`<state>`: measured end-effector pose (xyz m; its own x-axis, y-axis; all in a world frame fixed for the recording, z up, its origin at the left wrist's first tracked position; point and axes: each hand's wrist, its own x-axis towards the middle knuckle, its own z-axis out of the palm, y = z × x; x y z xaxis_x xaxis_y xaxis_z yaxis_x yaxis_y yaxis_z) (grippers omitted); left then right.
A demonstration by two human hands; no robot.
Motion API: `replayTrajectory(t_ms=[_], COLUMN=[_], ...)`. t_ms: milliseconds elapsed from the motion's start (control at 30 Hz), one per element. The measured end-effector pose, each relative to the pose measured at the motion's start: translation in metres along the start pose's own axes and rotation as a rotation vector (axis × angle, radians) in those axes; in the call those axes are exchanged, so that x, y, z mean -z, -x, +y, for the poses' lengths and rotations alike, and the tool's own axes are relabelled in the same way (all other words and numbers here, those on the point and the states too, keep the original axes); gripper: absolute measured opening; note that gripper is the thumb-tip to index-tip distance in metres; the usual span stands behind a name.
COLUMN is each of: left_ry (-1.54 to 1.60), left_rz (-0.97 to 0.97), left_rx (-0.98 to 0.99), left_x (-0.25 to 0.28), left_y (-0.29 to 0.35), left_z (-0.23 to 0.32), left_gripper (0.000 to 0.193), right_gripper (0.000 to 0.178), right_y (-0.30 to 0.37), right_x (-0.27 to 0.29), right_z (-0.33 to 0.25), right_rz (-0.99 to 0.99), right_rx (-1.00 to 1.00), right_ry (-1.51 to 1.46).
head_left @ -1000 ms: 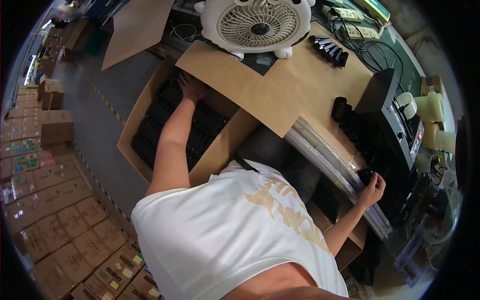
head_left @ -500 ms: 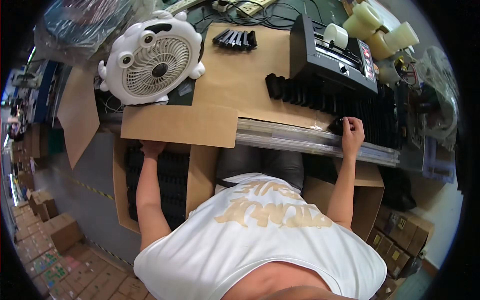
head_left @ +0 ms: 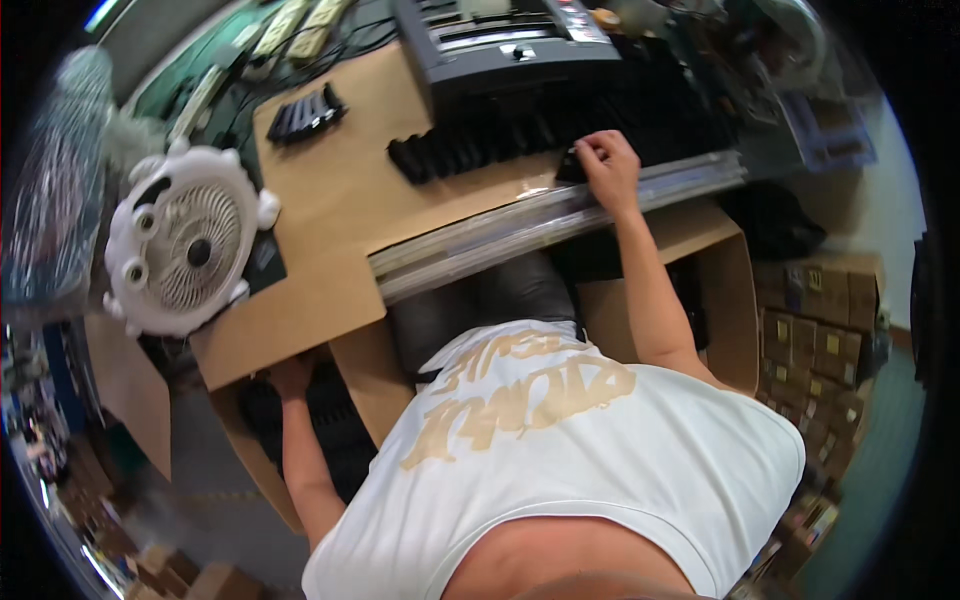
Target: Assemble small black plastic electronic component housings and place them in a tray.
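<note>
My right hand point(head_left: 612, 172) is at the table's front edge, fingers pinched together on a small black part point(head_left: 571, 168); its exact kind cannot be made out. Beside it a long row of similar black parts point(head_left: 470, 150) stretches left over the brown cardboard sheet. My left hand point(head_left: 290, 376) reaches into an open carton point(head_left: 357, 368) on the left. A flap hides its fingertips, so whatever they hold is unseen. Rows of black parts point(head_left: 335, 410) fill that carton.
A dark grey tape dispenser point(head_left: 515, 50) stands behind the row. A small bundle of black pieces point(head_left: 306, 114) lies farther left. A white animal-shaped fan point(head_left: 185, 240) is at the left. Clear strips point(head_left: 480, 235) line the table edge; another carton point(head_left: 735, 310) stands at right.
The view has turned and shifted rightward, so table things appear tilted and farther left. My right hand stays by the black part at the edge; my left hand stays inside the carton.
</note>
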<state>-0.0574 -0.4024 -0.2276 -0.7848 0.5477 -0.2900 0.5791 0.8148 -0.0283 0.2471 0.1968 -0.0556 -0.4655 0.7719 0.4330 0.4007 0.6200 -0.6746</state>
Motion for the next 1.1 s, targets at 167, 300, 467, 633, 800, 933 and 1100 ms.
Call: replayTrajectory(t_ms=[167, 300, 467, 633, 800, 933, 1100], left_ry=[0.035, 0.054, 0.094, 0.063, 0.152, 0.772, 2.01], left_rz=[0.311, 0.211, 0.16, 0.18, 0.409, 0.913, 1.081], left_rx=[-0.037, -0.137, 0.032, 0.178, 0.438, 0.762, 0.309], left_x=[-0.002, -0.019, -0.014, 0.015, 0.062, 0.077, 0.191], left_y=[0.018, 0.002, -0.003, 0.029, 0.067, 0.122, 0.161], left_z=[-0.008, -0.029, -0.017, -0.01, -0.004, -0.009, 0.064], left_gripper=[0.077, 0.081, 0.089, 0.092, 0.089, 0.086, 0.084], right_gripper=[0.014, 0.014, 0.01, 0.013, 0.012, 0.014, 0.014], right_y=[0.003, 0.001, 0.001, 0.0, -0.001, -0.004, -0.003], right_x=[0.006, 0.0, 0.005, 0.001, -0.001, -0.001, 0.003], right_z=[-0.008, -0.011, -0.003, 0.0, 0.015, 0.021, 0.021], right_rz=[-0.009, -0.034, -0.034, -0.085, -0.11, -0.167, -0.156], right_rx=[-0.041, -0.023, 0.014, 0.034, 0.098, 0.085, 0.013], right_ry=[0.027, 0.0, -0.011, -0.025, -0.006, -0.039, -0.035])
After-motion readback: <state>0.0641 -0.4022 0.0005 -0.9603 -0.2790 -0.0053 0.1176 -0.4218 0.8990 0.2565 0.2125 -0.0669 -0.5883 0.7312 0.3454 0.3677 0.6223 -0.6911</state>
